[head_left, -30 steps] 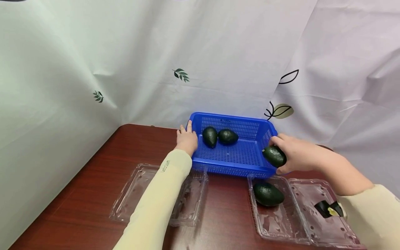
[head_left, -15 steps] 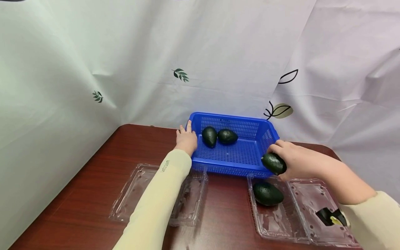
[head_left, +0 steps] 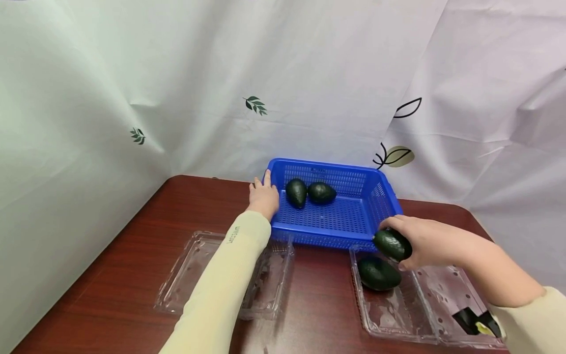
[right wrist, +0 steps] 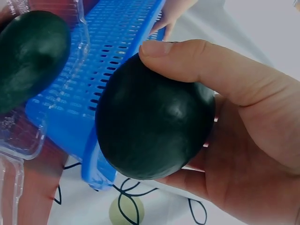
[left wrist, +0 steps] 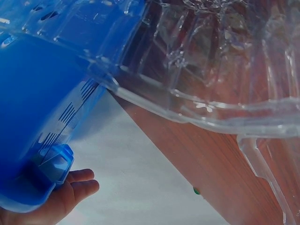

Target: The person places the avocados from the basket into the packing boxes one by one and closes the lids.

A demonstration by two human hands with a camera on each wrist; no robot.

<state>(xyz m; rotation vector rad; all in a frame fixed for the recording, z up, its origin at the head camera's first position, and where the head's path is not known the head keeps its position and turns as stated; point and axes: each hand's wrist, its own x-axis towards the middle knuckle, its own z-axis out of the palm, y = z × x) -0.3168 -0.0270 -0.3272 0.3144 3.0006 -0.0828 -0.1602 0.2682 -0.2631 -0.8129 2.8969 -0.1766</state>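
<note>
Blue plastic for the basket (head_left: pixel 325 238), set toward the back of the reddish table (head_left: pixel 318 295), one long side to the front, probably for easy reach over the low wall. At its left end, the left hand (head_left: pixel 264 199), fingers spread and rather straight, resting against the rim and not visibly curled round it; likely there to keep the light basket from sliding. Position of its thumb impossible to tell.

In the right hand (head_left: pixel 422 242), a held avocado (head_left: pixel 392 244), gripped between thumb on one side and fingers on the other, perhaps firmly because of the smooth, shiny skin. Kept in the air before the basket's near right corner, over the back part of the right clear container (head_left: pixel 386 317); exact height hard to tell.

Inside that container, a resting avocado (head_left: pixel 379 274) near the back, with bare floor in front. Its lid (head_left: pixel 446 300) folded out to the right, probably to leave the opening free.

Near the left end of the basket, a left-lying avocado (head_left: pixel 296 192) and a right-lying avocado (head_left: pixel 322 192), side by side. Partly behind the left sleeve (head_left: pixel 223 280), another clear container (head_left: pixel 267 285), also unfolded.
</note>
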